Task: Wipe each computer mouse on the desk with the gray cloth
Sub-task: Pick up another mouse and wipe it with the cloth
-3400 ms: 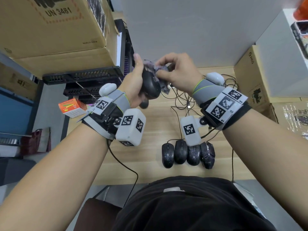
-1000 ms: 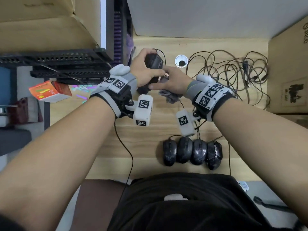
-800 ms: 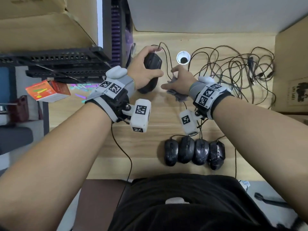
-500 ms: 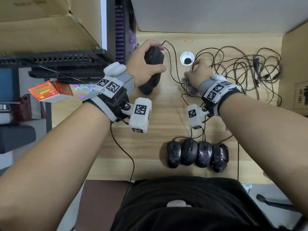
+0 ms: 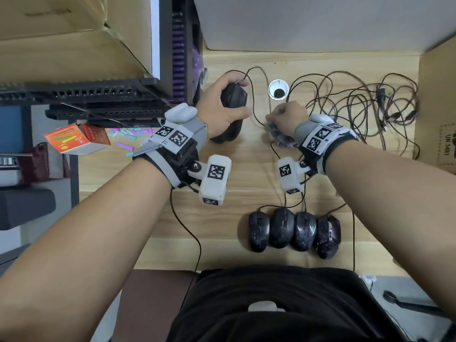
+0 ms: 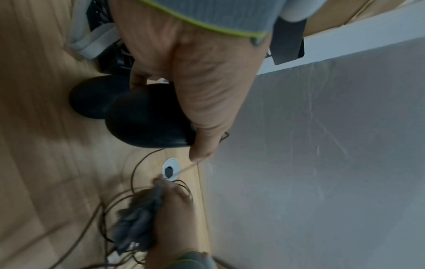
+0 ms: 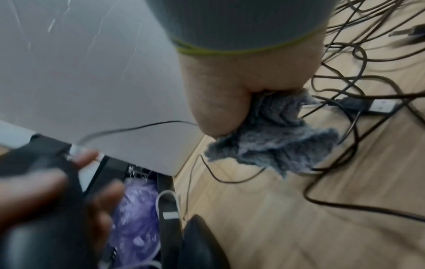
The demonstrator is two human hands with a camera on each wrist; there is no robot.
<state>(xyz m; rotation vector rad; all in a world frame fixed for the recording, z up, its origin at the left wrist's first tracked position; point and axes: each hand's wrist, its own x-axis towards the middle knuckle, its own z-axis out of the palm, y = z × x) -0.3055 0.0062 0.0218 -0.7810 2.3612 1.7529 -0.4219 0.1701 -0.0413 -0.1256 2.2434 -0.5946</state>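
Smooth black mouse (image 5: 233, 99) in curled left hand (image 5: 219, 112); fuzzy gray cloth (image 5: 280, 139) bunched in right hand (image 5: 287, 118).

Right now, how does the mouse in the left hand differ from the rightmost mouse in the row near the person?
The held mouse is gripped by the left hand above the desk; the rightmost row mouse lies untouched on it. The held mouse looks plain matte black; the row mouse is speckled. The held one is alone; the row mouse sits against a neighbour. Both are dark and wired.
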